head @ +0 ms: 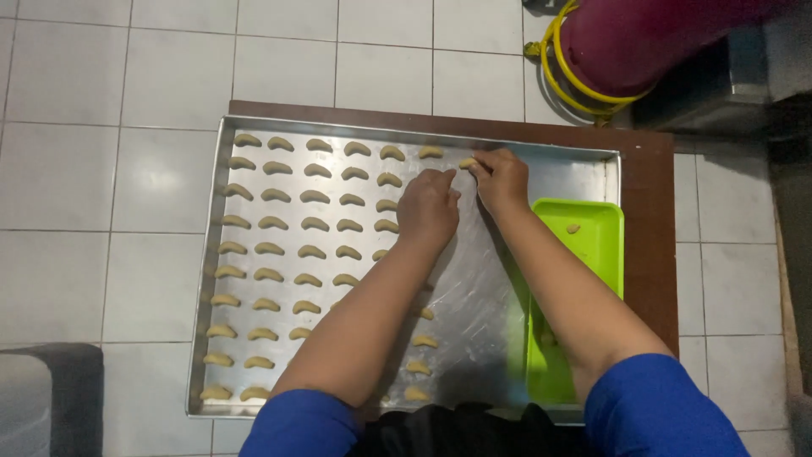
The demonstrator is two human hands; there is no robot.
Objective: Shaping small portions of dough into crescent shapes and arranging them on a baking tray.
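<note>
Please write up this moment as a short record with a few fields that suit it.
surface: metal baking tray on a brown board over white floor tiles
on tray: rows of crescent-shaped dough pieces filling its left part
left hand: over the tray, fingertips near the newest piece
right hand: pinching a dough crescent at the top row
beside: green plastic tray at the right, one dough bit inside
sleeves: blue

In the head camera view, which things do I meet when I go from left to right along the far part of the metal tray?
Crescent dough rows → left hand → right hand, pinching a dough piece → bare tray corner → green plastic tray → brown board edge.
</note>
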